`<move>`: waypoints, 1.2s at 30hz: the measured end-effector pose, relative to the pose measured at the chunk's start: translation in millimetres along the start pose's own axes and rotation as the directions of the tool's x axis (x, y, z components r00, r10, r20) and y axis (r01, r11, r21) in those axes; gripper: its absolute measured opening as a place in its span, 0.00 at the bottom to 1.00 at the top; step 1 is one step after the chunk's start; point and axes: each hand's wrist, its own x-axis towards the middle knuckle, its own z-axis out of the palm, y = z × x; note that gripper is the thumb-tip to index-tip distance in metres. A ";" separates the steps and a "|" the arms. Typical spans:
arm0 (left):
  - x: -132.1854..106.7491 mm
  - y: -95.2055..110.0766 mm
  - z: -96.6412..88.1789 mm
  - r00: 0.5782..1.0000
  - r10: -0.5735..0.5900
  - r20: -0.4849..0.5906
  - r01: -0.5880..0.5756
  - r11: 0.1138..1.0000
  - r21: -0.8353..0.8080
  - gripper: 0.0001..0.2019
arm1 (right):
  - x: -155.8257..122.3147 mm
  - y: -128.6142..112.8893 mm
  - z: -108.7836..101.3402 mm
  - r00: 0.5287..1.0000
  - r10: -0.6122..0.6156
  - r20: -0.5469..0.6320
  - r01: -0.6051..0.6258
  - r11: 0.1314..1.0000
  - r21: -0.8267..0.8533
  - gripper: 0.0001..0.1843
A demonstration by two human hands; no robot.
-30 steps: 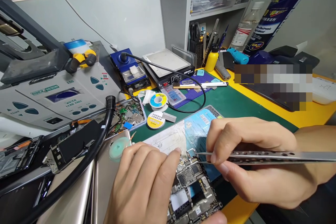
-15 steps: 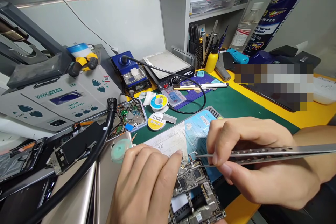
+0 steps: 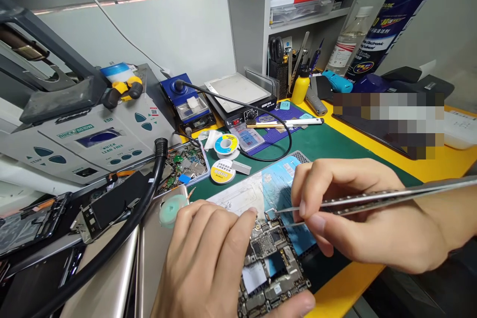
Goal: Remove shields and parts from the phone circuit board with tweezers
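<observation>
Circuit board [image 3: 266, 258] gripped at edge by left hand [image 3: 208, 263]; tweezers [image 3: 357, 201] pinched narrowly by right hand [image 3: 368, 213] fingers; tips should be kept steady, low over board.

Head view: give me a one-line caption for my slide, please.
Right hand holds steel tweezers at the edge of a phone logic board steadied by the left hand.

Smartphone logic board [image 3: 266, 263], dark with silver shields and a blue-and-white patch, lying flat on a printed repair mat [image 3: 283, 184], edges held by the left hand [image 3: 206, 258], slender perforated steel tweezers [image 3: 372, 200] pinched in the right hand [image 3: 357, 213], tips just above the board's upper edge
</observation>
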 end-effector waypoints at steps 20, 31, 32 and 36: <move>18.3 -9.8 -22.0 0.987 -0.123 0.104 0.110 0.987 0.120 0.26 | 67.1 23.9 -33.0 0.980 0.162 -0.117 -0.143 0.977 0.155 0.12; 43.1 -1.5 -12.9 0.922 -0.274 0.273 0.211 0.948 0.238 0.23 | 91.6 31.1 -44.3 0.951 0.251 -0.178 -0.207 0.950 0.232 0.17; 44.0 0.5 -11.2 0.918 -0.290 0.270 0.222 0.941 0.257 0.23 | 92.7 31.2 -44.9 0.950 0.255 -0.182 -0.209 0.949 0.236 0.18; 48.0 6.0 -13.0 0.901 -0.323 0.292 0.228 0.921 0.314 0.22 | 94.8 32.2 -46.7 0.947 0.263 -0.183 -0.217 0.947 0.238 0.19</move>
